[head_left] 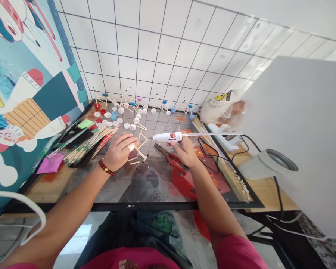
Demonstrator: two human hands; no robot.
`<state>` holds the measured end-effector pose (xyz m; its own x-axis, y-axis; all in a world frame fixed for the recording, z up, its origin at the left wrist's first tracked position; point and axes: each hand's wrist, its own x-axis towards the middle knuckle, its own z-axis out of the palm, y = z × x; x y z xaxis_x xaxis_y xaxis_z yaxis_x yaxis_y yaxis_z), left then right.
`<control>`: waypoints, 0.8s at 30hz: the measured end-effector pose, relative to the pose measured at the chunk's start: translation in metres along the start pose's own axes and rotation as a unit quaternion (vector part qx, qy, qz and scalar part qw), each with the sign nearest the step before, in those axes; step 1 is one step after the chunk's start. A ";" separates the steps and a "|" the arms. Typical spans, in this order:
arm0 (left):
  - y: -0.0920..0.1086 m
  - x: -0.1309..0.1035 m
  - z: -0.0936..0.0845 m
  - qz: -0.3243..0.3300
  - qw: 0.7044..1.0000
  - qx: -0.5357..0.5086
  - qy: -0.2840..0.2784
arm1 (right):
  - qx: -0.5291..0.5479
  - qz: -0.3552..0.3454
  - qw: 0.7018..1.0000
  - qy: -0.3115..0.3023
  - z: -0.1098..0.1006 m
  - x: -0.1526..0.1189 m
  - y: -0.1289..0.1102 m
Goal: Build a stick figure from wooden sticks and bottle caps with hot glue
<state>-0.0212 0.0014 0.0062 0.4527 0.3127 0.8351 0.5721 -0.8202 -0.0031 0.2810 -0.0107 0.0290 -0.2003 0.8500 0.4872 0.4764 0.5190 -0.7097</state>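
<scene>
Left hand (120,151) pinching stick frame (140,153) over desk (109,190); right hand (187,152) gripping glue gun (164,137), nozzle near frame. Capped figures (133,104) stand at back; this one apparently unfinished, no cap visible.

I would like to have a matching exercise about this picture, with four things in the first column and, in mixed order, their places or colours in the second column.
Column one
1. Glue gun
2. Stick piece with dark tips
3. Pliers
4. Sheet of paper

Column two
A. Has red handles
B. Held in the left hand
C. Pink, at the left side of the table
D. Held in the right hand

Right pairs: 1-D, 2-B, 3-A, 4-C
</scene>
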 end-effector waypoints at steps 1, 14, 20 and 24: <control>0.000 0.000 0.000 0.008 1.000 0.002 0.002 | -0.008 -0.001 1.000 -0.001 0.001 0.000 0.000; 0.001 0.000 -0.002 0.027 1.000 0.003 -0.006 | -0.098 -0.028 0.994 0.037 0.003 0.002 0.002; 0.003 0.003 -0.003 0.043 0.999 0.025 0.005 | -0.148 -0.025 0.987 0.051 0.003 0.002 0.002; 0.004 0.004 -0.003 0.042 0.999 0.025 0.000 | -0.164 -0.018 0.985 0.039 0.004 0.002 0.001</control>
<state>-0.0198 -0.0021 0.0113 0.5004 0.2434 0.8309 0.5653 -0.8187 -0.1006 0.2781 -0.0082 0.0268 -0.1613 0.8154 0.5560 0.7242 0.4805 -0.4946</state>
